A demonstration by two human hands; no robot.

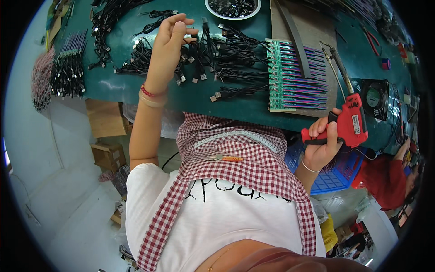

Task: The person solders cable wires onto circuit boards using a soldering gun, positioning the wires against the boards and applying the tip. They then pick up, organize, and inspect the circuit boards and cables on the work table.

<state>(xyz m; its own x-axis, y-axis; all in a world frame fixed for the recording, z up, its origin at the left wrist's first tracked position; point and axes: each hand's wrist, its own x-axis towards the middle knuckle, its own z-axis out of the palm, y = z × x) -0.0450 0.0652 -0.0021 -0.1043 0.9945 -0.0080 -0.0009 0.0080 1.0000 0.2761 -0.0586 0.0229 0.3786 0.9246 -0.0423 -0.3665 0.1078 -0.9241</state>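
Left hand [170, 43]: raised over the green counter [113, 84], fingers loosely curled, thumb and fingertips pinching a small connector at the end of a black cable [199, 47]; the grip is nearly closed on that small end.
Right hand [322, 143]: wrapped tightly around the handle of a red soldering gun [349, 122], fingers fully closed, held just off the near edge of the counter.
Soldering gun: pistol-shaped, red body, its long metal tip [337, 61] pointing away from the person over the counter.
Cables: many black cables with plugs lie in loose rows beneath and beside the left hand; further bundles [68, 72] sit at the far left.
Circuit strips [290, 75]: a row of green boards with purple wires, lying on a brown sheet between the cables and the soldering gun.
Bowl [233, 9]: white, at the far edge, filled with small dark parts.
Fan [376, 97]: small, black, standing right of the gun.
Apron [235, 154]: red and white checked, over a white shirt.
Another person [389, 177]: in red, at the lower right.
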